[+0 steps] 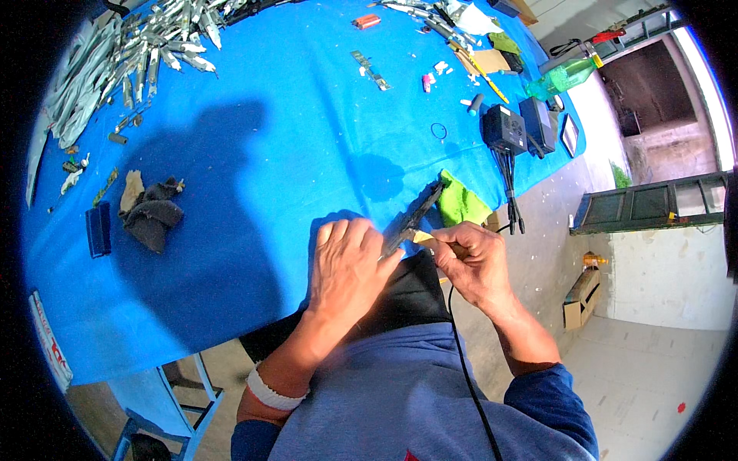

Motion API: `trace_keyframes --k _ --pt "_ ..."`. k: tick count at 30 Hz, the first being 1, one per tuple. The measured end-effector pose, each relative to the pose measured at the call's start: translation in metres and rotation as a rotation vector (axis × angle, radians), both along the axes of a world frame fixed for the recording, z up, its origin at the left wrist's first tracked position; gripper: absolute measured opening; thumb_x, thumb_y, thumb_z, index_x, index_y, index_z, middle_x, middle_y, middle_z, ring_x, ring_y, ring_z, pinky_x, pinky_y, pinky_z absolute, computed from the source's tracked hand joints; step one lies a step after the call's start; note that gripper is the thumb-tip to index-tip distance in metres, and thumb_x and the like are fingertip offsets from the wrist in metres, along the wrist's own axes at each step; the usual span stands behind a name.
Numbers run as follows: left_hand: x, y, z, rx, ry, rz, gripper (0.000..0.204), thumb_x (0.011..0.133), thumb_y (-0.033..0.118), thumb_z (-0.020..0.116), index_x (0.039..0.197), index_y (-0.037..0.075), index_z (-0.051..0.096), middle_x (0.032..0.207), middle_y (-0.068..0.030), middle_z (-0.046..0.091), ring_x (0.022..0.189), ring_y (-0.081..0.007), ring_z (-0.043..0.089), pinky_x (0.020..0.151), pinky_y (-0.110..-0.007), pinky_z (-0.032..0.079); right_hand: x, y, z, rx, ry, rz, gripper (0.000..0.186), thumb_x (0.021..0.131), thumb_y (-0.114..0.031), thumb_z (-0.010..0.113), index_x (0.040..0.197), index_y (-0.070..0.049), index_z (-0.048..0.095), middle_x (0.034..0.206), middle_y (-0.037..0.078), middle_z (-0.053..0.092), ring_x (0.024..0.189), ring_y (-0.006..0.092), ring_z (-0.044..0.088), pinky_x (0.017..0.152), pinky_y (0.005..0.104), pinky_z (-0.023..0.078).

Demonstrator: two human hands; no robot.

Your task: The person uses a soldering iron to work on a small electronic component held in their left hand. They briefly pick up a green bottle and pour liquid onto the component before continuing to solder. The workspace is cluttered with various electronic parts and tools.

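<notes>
My left hand point(346, 265) rests at the near edge of the blue-covered table, fingers bent. Its thumb and forefinger close on the near end of a long, narrow dark strip-shaped part point(419, 209), which slants away to the right. My right hand point(477, 261) pinches a small pale yellow piece point(421, 237) against the side of that part. What kind of piece it is I cannot make out; the fingers hide most of it. Just beyond the strip's right side lies a bright green cloth point(461, 201).
Grey-silver slim parts point(165, 46) are heaped at the far left. A dark grey cloth point(154, 219) and a dark blue block point(98, 230) lie on the left. Black power boxes point(503, 129) with cables, a green bottle point(565, 78) and a yellow pencil-like stick point(492, 83) are at right.
</notes>
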State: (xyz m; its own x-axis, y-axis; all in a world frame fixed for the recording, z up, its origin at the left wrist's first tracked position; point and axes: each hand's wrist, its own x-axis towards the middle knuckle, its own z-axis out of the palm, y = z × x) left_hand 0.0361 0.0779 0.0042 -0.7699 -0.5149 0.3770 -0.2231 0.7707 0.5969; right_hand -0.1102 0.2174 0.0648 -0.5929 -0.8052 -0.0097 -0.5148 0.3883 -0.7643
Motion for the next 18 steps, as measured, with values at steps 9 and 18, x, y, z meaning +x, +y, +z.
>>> trace_keyframes --k 9,18 --pt "0.000 0.000 -0.001 -0.015 -0.005 0.003 0.032 0.075 0.027 0.085 0.085 0.007 0.062 0.096 -0.0084 0.060 0.091 -0.0289 0.058 0.085 -0.044 0.043 0.002 0.001 0.002 -0.016 -0.014 0.007 0.009 0.089 -0.004 0.070 0.096 0.001 0.074 0.082 0.013 0.071 0.073 0.0197 0.070 0.064 0.0329 0.054" --pt "0.000 0.001 -0.001 -0.016 0.000 0.003 0.032 0.076 0.026 0.085 0.085 0.006 0.061 0.095 -0.0084 0.060 0.090 -0.0292 0.058 0.085 -0.044 0.043 -0.009 0.003 -0.001 0.036 -0.113 -0.028 0.024 0.093 -0.007 0.070 0.116 -0.002 0.070 0.085 0.008 0.071 0.076 0.0094 0.065 0.069 0.0288 0.053"
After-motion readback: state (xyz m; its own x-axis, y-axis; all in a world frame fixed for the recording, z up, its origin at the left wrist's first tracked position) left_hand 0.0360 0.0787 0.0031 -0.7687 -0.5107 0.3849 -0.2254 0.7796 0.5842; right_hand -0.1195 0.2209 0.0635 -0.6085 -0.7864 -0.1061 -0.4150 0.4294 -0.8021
